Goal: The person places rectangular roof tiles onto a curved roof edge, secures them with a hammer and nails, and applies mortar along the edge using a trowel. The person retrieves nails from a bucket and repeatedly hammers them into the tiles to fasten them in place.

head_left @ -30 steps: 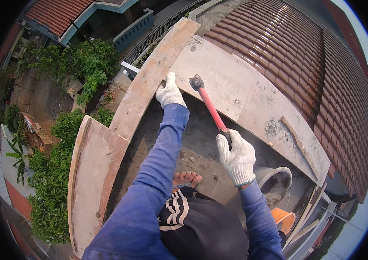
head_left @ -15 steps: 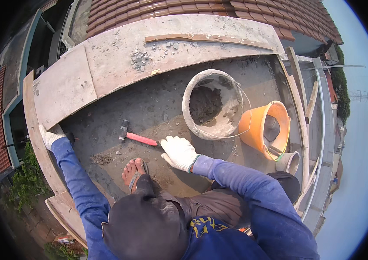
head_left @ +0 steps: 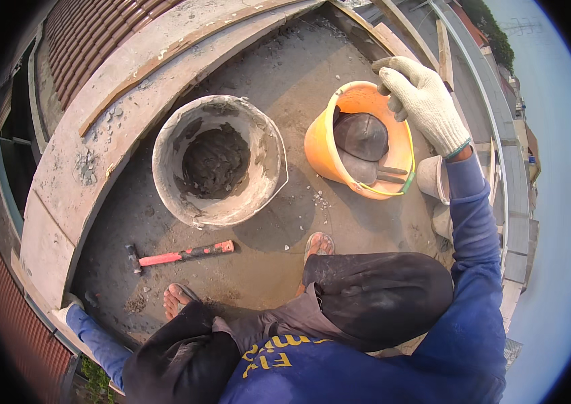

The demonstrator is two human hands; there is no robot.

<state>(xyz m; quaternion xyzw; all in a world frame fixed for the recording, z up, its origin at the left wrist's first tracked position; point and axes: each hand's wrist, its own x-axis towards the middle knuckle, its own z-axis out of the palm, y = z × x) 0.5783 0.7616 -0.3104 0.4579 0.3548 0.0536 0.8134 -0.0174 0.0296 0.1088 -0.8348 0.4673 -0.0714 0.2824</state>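
My right hand [head_left: 425, 104], in a white knit glove, is raised over the right rim of the orange bucket [head_left: 322, 145]. Its fingers are apart and slightly bent, with nothing in them. Inside that bucket lie a dark rounded blade-like thing [head_left: 361, 137] and what look like trowel handles [head_left: 391, 175]. At the far lower left, my gloved left hand [head_left: 64, 311] touches the corner of the board-topped edge; its fingers are mostly hidden. A hammer [head_left: 181, 256] with a red and black handle lies on the concrete in front of my feet. Neither hand touches it.
A mortar-crusted bucket [head_left: 164, 165] holding wet grey mortar stands left of the orange one. A pale ledge [head_left: 56, 195] with rubble and a long wooden strip [head_left: 164, 57] curves along the left. Smaller pails [head_left: 431, 178] stand at right, near planks and a metal rail.
My right hand has left the hammer's handle end and risen to the orange bucket. The hammer stays on the floor. My view has turned right; my left hand remains at the ledge corner.
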